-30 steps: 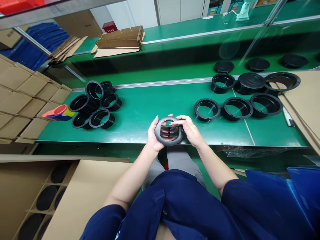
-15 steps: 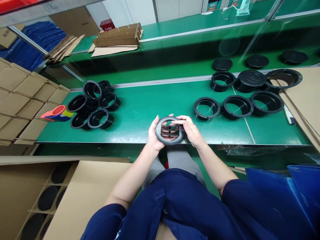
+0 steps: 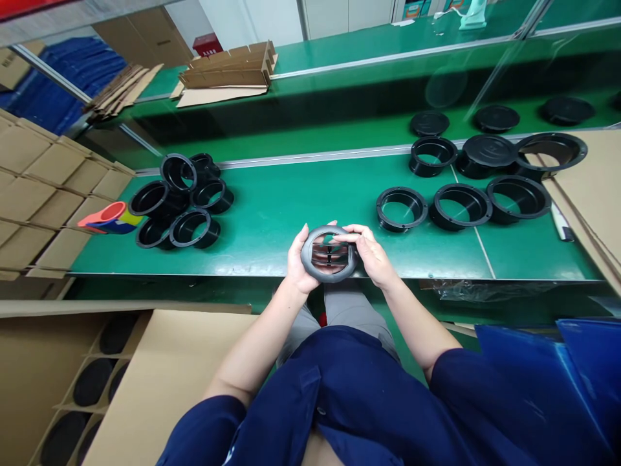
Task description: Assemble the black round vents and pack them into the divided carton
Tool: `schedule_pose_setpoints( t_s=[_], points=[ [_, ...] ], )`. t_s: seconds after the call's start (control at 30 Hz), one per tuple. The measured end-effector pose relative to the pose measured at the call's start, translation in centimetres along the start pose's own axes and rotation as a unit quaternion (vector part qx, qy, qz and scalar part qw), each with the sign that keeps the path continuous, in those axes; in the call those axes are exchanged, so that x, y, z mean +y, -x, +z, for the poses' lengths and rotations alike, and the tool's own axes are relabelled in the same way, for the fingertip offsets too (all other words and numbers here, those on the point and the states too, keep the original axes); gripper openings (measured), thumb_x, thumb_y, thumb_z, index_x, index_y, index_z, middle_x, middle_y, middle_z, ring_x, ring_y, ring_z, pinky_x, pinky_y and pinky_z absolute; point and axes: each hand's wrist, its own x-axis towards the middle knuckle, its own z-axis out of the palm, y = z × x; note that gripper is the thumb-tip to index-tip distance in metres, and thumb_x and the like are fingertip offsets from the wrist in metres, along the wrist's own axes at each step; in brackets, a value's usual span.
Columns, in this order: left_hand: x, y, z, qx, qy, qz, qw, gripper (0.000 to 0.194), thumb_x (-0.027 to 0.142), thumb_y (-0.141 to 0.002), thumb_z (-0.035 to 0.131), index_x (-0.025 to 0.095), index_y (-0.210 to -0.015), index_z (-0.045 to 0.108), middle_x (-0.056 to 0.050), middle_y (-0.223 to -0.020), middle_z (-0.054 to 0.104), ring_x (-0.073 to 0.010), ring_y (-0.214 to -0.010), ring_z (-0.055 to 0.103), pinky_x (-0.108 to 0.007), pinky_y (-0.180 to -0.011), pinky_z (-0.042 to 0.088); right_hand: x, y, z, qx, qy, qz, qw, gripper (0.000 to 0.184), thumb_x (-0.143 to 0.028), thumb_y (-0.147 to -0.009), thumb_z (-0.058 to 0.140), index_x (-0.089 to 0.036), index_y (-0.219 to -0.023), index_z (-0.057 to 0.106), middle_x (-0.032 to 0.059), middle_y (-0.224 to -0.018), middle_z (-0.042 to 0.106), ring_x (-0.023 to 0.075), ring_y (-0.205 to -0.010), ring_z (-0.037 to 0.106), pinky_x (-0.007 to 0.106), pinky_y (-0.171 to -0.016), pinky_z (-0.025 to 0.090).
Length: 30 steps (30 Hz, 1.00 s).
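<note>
Both hands are gripping one round black vent (image 3: 328,254), its slats facing up. The left hand (image 3: 297,264) is wrapping its fingers around the left rim, while the right hand (image 3: 371,254) is closing on the right rim with fingertips over the top edge. The vent is hovering just above the near edge of the green worktop (image 3: 291,207). Black rings (image 3: 182,200) are piling up by the left end, and more rings (image 3: 458,206) are lying toward the right end.
</note>
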Motion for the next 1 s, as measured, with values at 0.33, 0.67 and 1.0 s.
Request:
schedule_pose_setpoints(
  t_s=[0.33, 0.67, 1.0],
  points=[
    [-0.1, 0.4, 0.2, 0.002, -0.004, 0.004, 1.0, 0.059, 0.058, -0.103, 0.04, 0.015, -0.139, 0.059, -0.015, -0.122, 0.07, -0.0361, -0.118, 0.064, -0.058, -0.107, 0.046, 0.1, 0.4, 0.1, 0.002, -0.018, 0.008, 1.0, 0.06, -0.067, -0.105, 0.033, -0.029, -0.121, 0.076, 0.0098, -0.133, 0.054, 0.0276, -0.134, 0.047, 0.05, -0.122, 0.033],
    [0.0, 0.0, 0.6, 0.052, 0.005, 0.014, 0.999, 0.057, 0.058, -0.103, 0.042, 0.014, -0.131, 0.065, -0.015, -0.117, 0.071, -0.0347, -0.111, 0.068, -0.053, -0.1, 0.054, 0.0, 0.5, 0.5, 0.001, 0.14, -0.052, 0.989, 0.069, -0.065, -0.107, 0.02, -0.024, -0.133, 0.069, 0.013, -0.145, 0.049, 0.0301, -0.141, 0.04, 0.052, -0.121, 0.033],
    [-1.8, -2.0, 3.0, 0.097, 0.014, 0.006, 0.995, 0.04, 0.046, -0.1, 0.054, 0.012, -0.109, 0.072, -0.013, -0.1, 0.075, -0.0312, -0.104, 0.071, -0.043, -0.096, 0.058, -2.4, -0.3, -1.5, -0.195, 0.427, -0.106, 0.876, 0.118, -0.083, -0.079, 0.067, -0.018, -0.165, 0.018, 0.0224, -0.167, 0.012, 0.043, -0.154, 0.012, 0.062, -0.121, 0.025]
  ],
)
